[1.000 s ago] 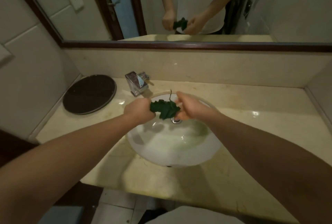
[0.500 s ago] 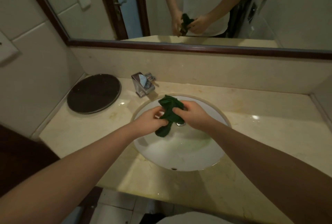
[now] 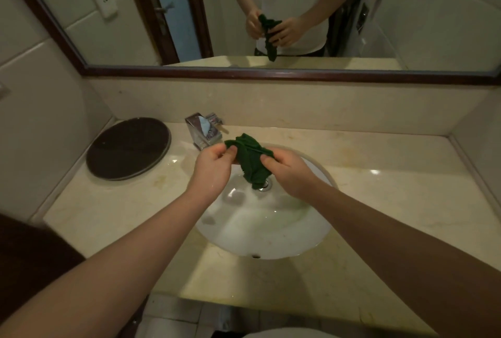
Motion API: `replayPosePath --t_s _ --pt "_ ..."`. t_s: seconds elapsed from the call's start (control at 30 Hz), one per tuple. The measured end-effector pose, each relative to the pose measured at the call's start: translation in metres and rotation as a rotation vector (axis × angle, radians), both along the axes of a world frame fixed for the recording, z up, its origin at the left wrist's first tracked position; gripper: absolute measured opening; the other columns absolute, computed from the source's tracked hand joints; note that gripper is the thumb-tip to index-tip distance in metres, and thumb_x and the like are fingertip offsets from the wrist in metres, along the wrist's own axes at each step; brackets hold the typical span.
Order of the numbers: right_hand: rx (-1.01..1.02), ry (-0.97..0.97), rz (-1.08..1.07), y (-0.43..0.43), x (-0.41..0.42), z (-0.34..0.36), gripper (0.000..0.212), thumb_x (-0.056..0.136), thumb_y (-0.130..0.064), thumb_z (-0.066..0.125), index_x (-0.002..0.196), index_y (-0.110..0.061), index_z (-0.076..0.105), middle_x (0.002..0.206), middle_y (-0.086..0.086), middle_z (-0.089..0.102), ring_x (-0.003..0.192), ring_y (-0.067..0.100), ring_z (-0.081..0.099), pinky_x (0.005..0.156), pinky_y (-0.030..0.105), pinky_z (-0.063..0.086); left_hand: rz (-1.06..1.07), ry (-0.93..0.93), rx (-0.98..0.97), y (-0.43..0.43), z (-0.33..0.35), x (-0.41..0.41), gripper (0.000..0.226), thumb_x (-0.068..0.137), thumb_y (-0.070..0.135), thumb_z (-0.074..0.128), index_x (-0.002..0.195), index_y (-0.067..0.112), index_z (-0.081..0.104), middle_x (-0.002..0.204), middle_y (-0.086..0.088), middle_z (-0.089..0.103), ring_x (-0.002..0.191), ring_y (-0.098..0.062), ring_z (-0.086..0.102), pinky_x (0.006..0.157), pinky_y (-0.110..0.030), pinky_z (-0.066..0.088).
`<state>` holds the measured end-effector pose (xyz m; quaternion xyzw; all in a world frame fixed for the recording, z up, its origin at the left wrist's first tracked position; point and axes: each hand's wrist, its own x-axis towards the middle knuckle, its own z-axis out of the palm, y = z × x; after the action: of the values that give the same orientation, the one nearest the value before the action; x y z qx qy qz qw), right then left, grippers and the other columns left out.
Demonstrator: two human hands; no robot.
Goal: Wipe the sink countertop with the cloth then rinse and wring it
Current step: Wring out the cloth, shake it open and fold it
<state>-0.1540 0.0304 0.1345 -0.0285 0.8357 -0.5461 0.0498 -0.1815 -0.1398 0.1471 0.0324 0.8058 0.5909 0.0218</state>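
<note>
A dark green cloth (image 3: 252, 160) hangs bunched over the white sink basin (image 3: 271, 234), its lower end just above the drain (image 3: 265, 185). My left hand (image 3: 212, 166) pinches its upper left edge. My right hand (image 3: 291, 172) grips its right side. Both hands are held above the back half of the basin, in front of the chrome tap (image 3: 203, 130). The beige stone countertop (image 3: 393, 202) surrounds the basin.
A round dark tray (image 3: 127, 147) lies on the counter at the left, against the wall. A framed mirror (image 3: 271, 12) spans the back wall and reflects a person holding the cloth. Walls close in the counter on both sides.
The cloth went from a tight twisted bunch stretched between my hands to hanging loosely downward. My hands rose slightly and the view shifted down and closer.
</note>
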Motion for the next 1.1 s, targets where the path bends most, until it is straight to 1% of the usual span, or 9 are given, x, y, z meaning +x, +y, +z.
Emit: replayPosePath --t_s 0.13,0.27,0.37,0.43,0.5,0.63,0.73,0.93,1.1 --pt "-0.035 0.031 0.010 0.000 0.004 0.001 0.013 0.089 -0.021 0.062 0.101 -0.019 0.064 0.091 0.008 0.072 0.086 0.025 0.069 0.080 0.053 0.056 -0.025 0.106 -0.103 0.008 0.004 0.010 0.029 0.100 0.017 0.044 0.082 0.029 0.063 0.078 0.008 0.065 0.072 0.003 0.060 0.065 -0.018 0.045" --pt "-0.082 0.052 0.046 0.001 0.005 0.005 0.028 0.086 -0.020 0.068 0.108 -0.028 0.052 0.087 0.007 0.073 0.078 0.025 0.071 0.075 0.050 0.059 -0.052 0.040 -0.040 0.014 0.011 0.016 0.027 0.101 0.017 0.040 0.090 0.020 0.065 0.090 -0.006 0.068 0.086 -0.017 0.065 0.077 -0.033 0.054" --pt "-0.043 0.133 0.007 0.005 0.007 0.009 0.042 0.089 -0.016 0.062 0.126 -0.035 0.054 0.058 -0.003 0.063 0.055 0.012 0.060 0.061 0.032 0.056 0.047 0.058 -0.005 0.009 0.016 0.014 0.026 0.098 0.012 0.039 0.092 0.019 0.063 0.094 -0.011 0.067 0.093 -0.027 0.064 0.084 -0.045 0.055" --pt "-0.016 0.132 0.041 0.007 0.010 0.018 0.047 0.091 -0.009 0.056 0.133 -0.031 0.055 0.055 0.005 0.059 0.053 0.007 0.059 0.063 0.026 0.056 0.063 0.061 -0.011 0.007 0.021 0.013 0.024 0.099 0.011 0.037 0.095 0.015 0.060 0.092 -0.008 0.064 0.088 -0.023 0.062 0.075 -0.032 0.056" --pt "0.024 0.159 0.074 0.007 0.009 0.023 0.036 0.089 -0.009 0.057 0.119 -0.027 0.066 0.064 0.012 0.067 0.059 0.004 0.065 0.067 0.029 0.056 0.024 0.016 -0.006 0.008 0.027 0.013 0.024 0.101 0.012 0.035 0.101 0.010 0.058 0.089 -0.005 0.060 0.080 -0.014 0.059 0.059 -0.014 0.048" --pt "0.073 0.287 0.071 0.003 0.005 0.030 0.050 0.079 -0.030 0.068 0.128 -0.032 0.055 0.097 -0.010 0.066 0.082 0.002 0.063 0.062 0.016 0.042 -0.091 -0.087 0.104 0.010 0.041 0.010 0.025 0.100 0.013 0.038 0.105 0.010 0.062 0.094 -0.011 0.066 0.086 -0.018 0.064 0.066 -0.021 0.049" --pt "0.203 0.431 0.022 0.001 0.004 0.038 0.059 0.080 -0.030 0.070 0.134 -0.040 0.047 0.122 -0.013 0.050 0.103 -0.001 0.054 0.071 0.019 0.048 -0.251 -0.123 0.075 0.007 0.051 0.010 0.023 0.101 0.022 0.041 0.094 0.017 0.062 0.082 0.000 0.064 0.075 -0.010 0.062 0.063 -0.021 0.046" --pt "0.184 0.512 -0.115 -0.004 0.002 0.046 0.018 0.079 -0.016 0.071 0.097 -0.020 0.071 0.084 -0.008 0.063 0.076 0.003 0.060 0.065 0.009 0.042 -0.455 -0.100 0.053 -0.002 0.060 0.000 0.015 0.095 0.019 0.056 0.104 0.011 0.064 0.073 0.008 0.068 0.062 -0.002 0.065 0.051 -0.012 0.046" --pt "0.120 0.339 -0.242 0.006 0.006 0.048 0.006 0.084 -0.014 0.067 0.089 -0.016 0.068 0.060 0.002 0.050 0.056 0.010 0.049 0.061 0.033 0.051 -0.267 -0.072 0.173 -0.001 0.057 -0.017 0.010 0.096 0.018 0.055 0.094 0.015 0.065 0.078 0.001 0.066 0.074 -0.011 0.063 0.065 -0.022 0.050"
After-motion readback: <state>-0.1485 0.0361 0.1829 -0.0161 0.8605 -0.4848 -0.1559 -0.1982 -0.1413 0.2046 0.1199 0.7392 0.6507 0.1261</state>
